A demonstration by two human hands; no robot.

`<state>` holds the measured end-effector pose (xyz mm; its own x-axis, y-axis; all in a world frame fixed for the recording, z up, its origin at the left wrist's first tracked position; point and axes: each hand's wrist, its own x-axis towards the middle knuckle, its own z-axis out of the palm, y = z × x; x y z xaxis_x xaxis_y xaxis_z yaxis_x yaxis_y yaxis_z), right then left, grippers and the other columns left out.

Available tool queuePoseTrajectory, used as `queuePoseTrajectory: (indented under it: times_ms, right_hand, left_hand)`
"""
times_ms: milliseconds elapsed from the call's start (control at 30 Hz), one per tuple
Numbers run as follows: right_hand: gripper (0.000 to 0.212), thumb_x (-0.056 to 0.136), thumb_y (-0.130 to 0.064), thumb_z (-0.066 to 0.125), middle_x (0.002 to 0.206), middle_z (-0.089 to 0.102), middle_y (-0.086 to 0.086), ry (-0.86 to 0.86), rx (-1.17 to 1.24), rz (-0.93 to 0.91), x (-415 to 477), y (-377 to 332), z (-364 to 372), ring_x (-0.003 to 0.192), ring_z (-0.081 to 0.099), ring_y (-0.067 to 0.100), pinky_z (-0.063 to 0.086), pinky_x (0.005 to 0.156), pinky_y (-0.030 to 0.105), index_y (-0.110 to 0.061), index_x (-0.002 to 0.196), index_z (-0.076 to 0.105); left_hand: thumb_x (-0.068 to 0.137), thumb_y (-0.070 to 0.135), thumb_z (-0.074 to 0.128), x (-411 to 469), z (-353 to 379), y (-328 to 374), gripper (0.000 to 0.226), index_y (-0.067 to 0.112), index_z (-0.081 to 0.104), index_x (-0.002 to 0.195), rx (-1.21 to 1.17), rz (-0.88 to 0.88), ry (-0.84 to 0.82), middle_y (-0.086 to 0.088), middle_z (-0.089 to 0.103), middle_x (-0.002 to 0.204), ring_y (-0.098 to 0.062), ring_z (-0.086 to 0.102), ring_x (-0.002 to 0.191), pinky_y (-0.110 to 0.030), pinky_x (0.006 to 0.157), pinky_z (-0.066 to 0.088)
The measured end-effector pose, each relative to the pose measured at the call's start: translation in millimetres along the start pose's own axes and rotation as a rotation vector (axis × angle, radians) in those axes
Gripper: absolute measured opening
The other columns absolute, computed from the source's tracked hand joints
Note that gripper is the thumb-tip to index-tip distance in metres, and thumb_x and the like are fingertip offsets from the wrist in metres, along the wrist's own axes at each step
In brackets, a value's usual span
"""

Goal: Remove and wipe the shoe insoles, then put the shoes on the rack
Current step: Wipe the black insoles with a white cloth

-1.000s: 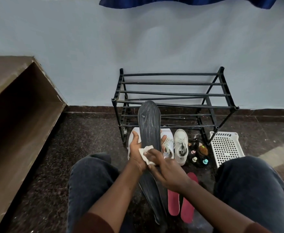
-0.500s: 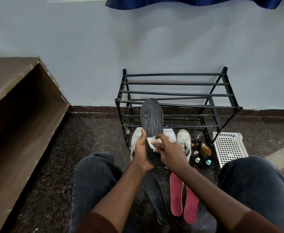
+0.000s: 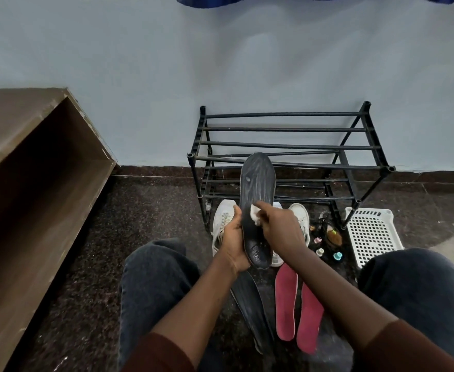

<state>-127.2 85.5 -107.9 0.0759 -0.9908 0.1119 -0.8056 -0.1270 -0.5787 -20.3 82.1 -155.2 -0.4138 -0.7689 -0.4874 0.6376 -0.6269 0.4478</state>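
Brown wood first: a big open cabinet (image 3: 32, 183) takes up the far left, sitting on the dark speckled floor (image 3: 145, 210). Moving right, the person's knees in dark jeans frame the bottom of the view, and between them both arms reach forward.

Left hand (image 3: 232, 244) is curled round the left edge of a black insole (image 3: 256, 200), gripping it near the heel end so it stands up with the toe pointing at the rack. Right hand (image 3: 279, 228) is pinching a small white wipe (image 3: 255, 212) in its fingertips and pressing it against the middle of the insole's face.

Right behind the hands, a pair of white sneakers (image 3: 223, 224) sits on the floor just in front of the black metal shoe rack (image 3: 287, 146), which stands against the pale blue wall. Nothing is on its bars as far as I can see.

Lower down, a second black insole (image 3: 250, 302) lies on the floor under the left forearm, and just beside it to the right are two red insoles (image 3: 286, 299) lying side by side.

Further right there's a little cluster of small bottles (image 3: 328, 245) with coloured caps, can't tell what they are, then a white perforated basket (image 3: 372, 232) next to the rack's right leg.
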Motion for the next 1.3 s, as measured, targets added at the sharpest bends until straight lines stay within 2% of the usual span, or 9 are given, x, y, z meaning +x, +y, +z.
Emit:
queuePoseTrajectory:
  times_ms: [200,333,500,633,700,867,967,1167,1300]
  right_hand:
    - [0.04,0.067,0.013,0.055,0.092,0.072,0.009,-0.079,0.083,-0.116,-18.7,-1.6,8.9,0.084,0.066,0.023,0.051,0.076,0.027,-0.01,0.094,0.074]
    - [0.032,0.058,0.013,0.058,0.082,0.073,0.006,-0.07,0.269,-0.26,-49.4,-1.9,10.0,0.072,0.066,0.01,0.048,0.071,0.008,-0.006,0.079,0.076]
    - [0.028,0.065,0.009,0.056,0.082,0.071,0.008,-0.036,0.153,-0.284,-25.6,-3.8,9.8,0.073,0.068,0.023,0.054,0.066,0.027,-0.006,0.079,0.074]
    - [0.026,0.078,0.005,0.057,0.095,0.072,0.008,0.038,0.129,-0.135,-0.2,-10.7,8.4,0.089,0.066,0.025,0.051,0.081,0.038,-0.007,0.094,0.073]
    - [0.024,0.08,0.003,0.058,0.096,0.072,0.008,0.013,0.16,-0.111,-5.3,-11.0,8.3,0.091,0.066,0.024,0.05,0.083,0.038,-0.009,0.098,0.071]
    - [0.033,0.081,-0.002,0.065,0.094,0.073,-0.003,-0.154,0.357,-0.051,-51.2,-9.5,1.5,0.097,0.058,0.005,0.038,0.07,0.004,-0.014,0.103,0.044]
    - [0.038,0.081,-0.003,0.066,0.093,0.073,-0.003,-0.168,0.403,-0.045,-59.8,-9.9,-2.5,0.096,0.057,0.001,0.037,0.068,-0.001,-0.019,0.103,0.039]
    - [0.037,0.085,-0.012,0.06,0.102,0.071,-0.001,-0.073,0.253,-0.012,-19.4,-12.6,2.9,0.099,0.06,0.03,0.044,0.079,0.033,-0.013,0.117,0.04]
    - [0.038,0.084,-0.008,0.06,0.1,0.072,-0.005,-0.102,0.287,-0.033,-18.5,-10.0,2.3,0.098,0.062,0.024,0.043,0.077,0.028,-0.014,0.116,0.04]
  left_hand:
    - [0.088,0.07,0.031,1.3,-2.9,1.6,0.079,0.005,0.069,0.11,-0.032,-0.025,-0.005,-0.016,0.067,0.109,-0.03,0.064,0.104,-0.043,0.093,0.048]
    - [0.087,0.068,0.032,2.3,1.0,3.8,0.079,0.005,0.05,0.133,-0.135,0.011,0.005,-0.011,0.054,0.132,-0.032,0.057,0.114,-0.039,0.081,0.054]
    - [0.083,0.077,0.03,1.7,-3.7,2.9,0.092,0.0,0.055,0.128,-0.064,-0.073,0.023,-0.019,0.057,0.129,-0.034,0.051,0.123,-0.047,0.104,0.04]
    - [0.084,0.078,0.021,1.2,-6.6,-1.3,0.09,0.007,0.076,0.093,-0.049,-0.068,0.018,-0.019,0.07,0.1,-0.032,0.069,0.091,-0.044,0.094,0.043]
    - [0.085,0.078,0.022,1.3,-7.7,-1.2,0.092,0.003,0.069,0.112,-0.056,-0.079,-0.009,-0.021,0.064,0.117,-0.034,0.063,0.108,-0.047,0.104,0.038]
    - [0.087,0.073,0.023,1.9,-8.9,1.6,0.093,-0.007,0.064,0.115,-0.181,-0.089,-0.089,-0.024,0.064,0.115,-0.034,0.066,0.102,-0.039,0.073,0.058]
    - [0.086,0.075,0.02,6.3,-11.2,0.1,0.094,-0.002,0.061,0.122,-0.179,-0.084,-0.067,-0.016,0.057,0.129,-0.033,0.056,0.119,-0.047,0.094,0.051]
    - [0.086,0.062,0.038,0.5,-7.3,-0.4,0.072,0.007,0.056,0.129,-0.027,-0.101,-0.068,-0.016,0.045,0.142,-0.03,0.043,0.13,-0.044,0.117,0.02]
    - [0.089,0.069,0.028,1.1,-7.2,0.5,0.079,0.005,0.068,0.113,-0.075,-0.067,-0.059,-0.015,0.055,0.132,-0.03,0.058,0.116,-0.043,0.11,0.034]
